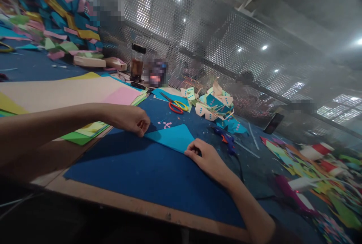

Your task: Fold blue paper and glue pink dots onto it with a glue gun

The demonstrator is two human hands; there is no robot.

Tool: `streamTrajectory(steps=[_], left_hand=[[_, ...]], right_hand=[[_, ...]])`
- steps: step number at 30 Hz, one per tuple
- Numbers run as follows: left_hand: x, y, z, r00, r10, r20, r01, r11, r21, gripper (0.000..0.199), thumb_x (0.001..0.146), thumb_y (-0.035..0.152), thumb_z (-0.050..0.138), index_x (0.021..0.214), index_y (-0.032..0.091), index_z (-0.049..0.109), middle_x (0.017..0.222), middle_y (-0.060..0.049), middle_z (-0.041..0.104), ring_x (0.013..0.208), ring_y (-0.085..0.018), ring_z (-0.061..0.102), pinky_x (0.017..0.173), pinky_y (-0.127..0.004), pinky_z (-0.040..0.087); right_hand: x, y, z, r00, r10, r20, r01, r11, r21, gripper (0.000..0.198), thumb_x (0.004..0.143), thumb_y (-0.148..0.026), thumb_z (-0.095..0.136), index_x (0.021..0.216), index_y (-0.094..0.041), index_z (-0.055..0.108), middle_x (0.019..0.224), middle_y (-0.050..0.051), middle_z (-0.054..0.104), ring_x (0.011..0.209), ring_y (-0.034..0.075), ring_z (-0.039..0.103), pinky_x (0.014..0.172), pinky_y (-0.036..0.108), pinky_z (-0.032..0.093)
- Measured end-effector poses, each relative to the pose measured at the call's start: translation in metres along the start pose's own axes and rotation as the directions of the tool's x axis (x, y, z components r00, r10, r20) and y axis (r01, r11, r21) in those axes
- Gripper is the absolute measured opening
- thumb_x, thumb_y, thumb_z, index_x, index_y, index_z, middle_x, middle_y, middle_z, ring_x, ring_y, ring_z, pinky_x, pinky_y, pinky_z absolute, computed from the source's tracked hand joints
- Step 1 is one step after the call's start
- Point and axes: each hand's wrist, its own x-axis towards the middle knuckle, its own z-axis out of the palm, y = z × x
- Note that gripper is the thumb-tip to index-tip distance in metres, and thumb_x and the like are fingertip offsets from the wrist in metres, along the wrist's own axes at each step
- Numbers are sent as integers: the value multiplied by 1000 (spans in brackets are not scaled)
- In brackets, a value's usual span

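Observation:
A folded sheet of bright blue paper lies on the dark blue mat, tapering to a point at its left end. My left hand pinches that pointed end, its fingers curled. At the lower right corner, my right hand grips the paper's edge between thumb and fingers. Just beyond the sheet are small pink paper scraps. Scissors with red and yellow handles rest farther back. To the right of my right hand lies a blue glue gun.
Large coloured sheets are stacked at left, below a heap of paper pieces. A lidded jar stands at the back. Dotted paper shapes pile up behind the glue gun. Paper strips and a magenta-and-white device occupy the right.

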Motion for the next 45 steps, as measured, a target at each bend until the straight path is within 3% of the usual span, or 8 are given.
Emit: streamTrajectory(steps=[9, 14, 31, 40, 45], left_hand=[[10, 32, 29, 976, 114, -185, -126, 991, -54, 11, 86, 29, 64, 84, 20, 71, 85, -2, 69, 78, -16, 63, 70, -24, 44], [14, 36, 45, 959, 88, -270, -101, 994, -36, 16, 87, 33, 64, 83, 19, 70, 84, -3, 68, 82, -18, 61, 72, -26, 42], [15, 48, 47, 952, -16, -305, 29, 999, 36, 17, 86, 32, 60, 77, 18, 61, 80, -4, 62, 73, -18, 57, 65, -27, 38], [15, 44, 48, 953, 5, -302, -6, 1000, -4, 9, 86, 19, 62, 91, 21, 69, 85, -2, 65, 79, -18, 60, 68, -26, 40], [14, 43, 51, 936, 140, -323, -133, 990, 44, 13, 88, 12, 59, 91, 20, 70, 94, -3, 68, 91, -18, 62, 79, -27, 44]], right_hand=[[1, -3, -2, 1000, 10, 13, -10, 1000, -16, 13, 94, -29, 63, 84, -20, 65, 85, 1, 63, 79, 16, 57, 70, 28, 41], [1, -2, -1, 1000, 2, 8, -2, 1000, -15, 15, 94, -30, 63, 84, -20, 66, 85, 1, 63, 79, 15, 57, 70, 27, 40], [2, -4, 1, 998, 64, -9, -64, 998, -1, 13, 92, -29, 64, 84, -19, 65, 83, 1, 64, 77, 15, 58, 68, 28, 40], [1, -4, -1, 997, 76, -1, -76, 997, 4, 13, 91, -29, 65, 84, -19, 65, 83, 1, 64, 76, 15, 57, 68, 28, 40], [1, -3, -1, 997, 74, 1, -74, 997, 6, 12, 92, -29, 64, 84, -20, 65, 83, 0, 64, 77, 15, 57, 68, 28, 39]])
